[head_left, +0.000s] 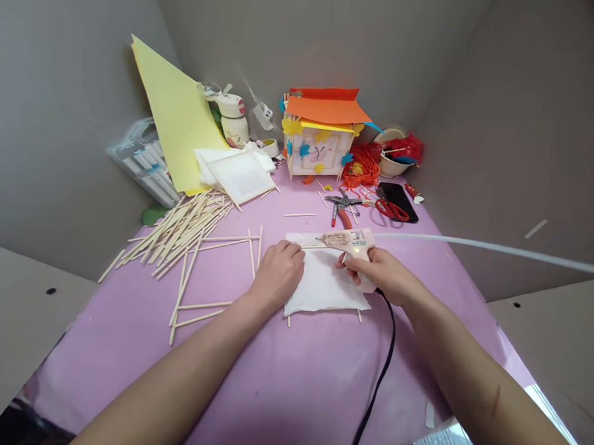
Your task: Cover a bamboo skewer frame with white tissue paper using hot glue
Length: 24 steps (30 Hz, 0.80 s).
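Head view, and all eyes on the white sheet point(324, 286) at the middle of the pink-covered desk point(281, 396), with thin wooden sticks point(313, 247) along its top edge and stick ends poking out below. Is it paper or thin cloth? Too close to call. It looks feather-light and soft, and those slim sticks look stiff but easy to snap, so my money is on lifting it by the stick frame, both sides at once, not by the sheet.

The left hand point(278, 274) is bearing down on the sheet's upper edge, fingers curled. Pinching that stick or just pressing? Can't tell from here. The right hand point(379, 276) has a firm, closed grip around the hot glue gun point(348, 245), its nozzle aimed left along the top stick, a long glue stick point(488, 252) trailing out the back and a black cord point(379, 377) dropping away.

Further out, a loose heap of wooden sticks point(178, 232) sits to the left. Up ahead stands a stick-built paper house point(317, 138) with an orange roof, flanked by red-handled scissors point(391, 211) and pliers point(343, 207).
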Each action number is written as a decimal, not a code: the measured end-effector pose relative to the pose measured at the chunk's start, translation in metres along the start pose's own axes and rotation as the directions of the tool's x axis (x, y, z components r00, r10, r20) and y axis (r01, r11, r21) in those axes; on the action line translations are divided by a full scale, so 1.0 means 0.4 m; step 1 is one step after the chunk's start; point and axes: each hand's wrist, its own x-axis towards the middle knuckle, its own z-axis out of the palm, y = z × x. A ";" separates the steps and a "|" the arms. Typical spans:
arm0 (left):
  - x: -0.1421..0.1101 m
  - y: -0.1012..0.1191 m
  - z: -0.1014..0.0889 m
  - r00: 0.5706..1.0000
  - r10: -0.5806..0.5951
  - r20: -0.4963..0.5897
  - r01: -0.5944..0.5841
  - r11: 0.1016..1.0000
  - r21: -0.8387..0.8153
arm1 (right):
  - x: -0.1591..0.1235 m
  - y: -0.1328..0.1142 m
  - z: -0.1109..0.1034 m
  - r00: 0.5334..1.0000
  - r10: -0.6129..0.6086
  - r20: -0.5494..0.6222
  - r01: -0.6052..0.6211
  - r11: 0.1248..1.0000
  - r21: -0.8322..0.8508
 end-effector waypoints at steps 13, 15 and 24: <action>-0.006 -0.009 0.031 0.995 0.027 -0.096 -0.028 1.000 -0.006 | 0.082 -0.056 0.010 0.990 -0.079 0.115 0.131 0.809 -0.573; -0.008 -0.010 0.036 0.990 0.042 -0.131 -0.042 0.999 0.001 | 0.084 -0.065 0.007 0.987 -0.069 0.145 0.142 0.797 -0.587; -0.005 -0.012 0.044 0.985 0.052 -0.166 -0.055 0.998 -0.012 | 0.101 -0.073 0.008 0.982 -0.050 0.180 0.152 0.771 -0.619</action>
